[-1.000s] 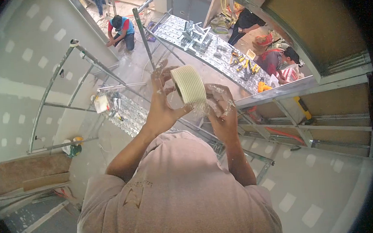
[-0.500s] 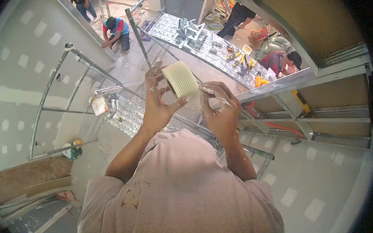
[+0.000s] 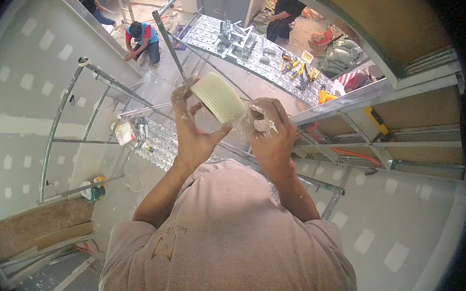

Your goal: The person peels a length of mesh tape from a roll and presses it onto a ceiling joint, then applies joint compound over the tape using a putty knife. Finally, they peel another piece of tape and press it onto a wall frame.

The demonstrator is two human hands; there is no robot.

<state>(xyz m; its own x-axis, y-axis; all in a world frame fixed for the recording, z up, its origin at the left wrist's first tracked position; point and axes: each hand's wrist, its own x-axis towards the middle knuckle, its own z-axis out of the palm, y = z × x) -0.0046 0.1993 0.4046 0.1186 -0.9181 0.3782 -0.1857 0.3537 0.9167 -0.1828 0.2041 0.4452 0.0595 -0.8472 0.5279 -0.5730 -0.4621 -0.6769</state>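
Roll of mesh tape (image 3: 218, 98): held between the two hands, nearer the left. Left hand (image 3: 189, 143): grasping the roll, fingers at its far left side and thumb extended to its lower edge. From that grip the roll lies to the right and slightly beyond the palm, in contact with the hand. Its ribbed outer face is tilted, the longer run slanting from beside the left fingers down toward the right hand (image 3: 275, 145). The loose end (image 3: 244, 124) leaves the lower right of the roll, on the right hand's side. Right hand: fingers curled at that end, apparently pinching it; exact fingertip contact cannot be confirmed.
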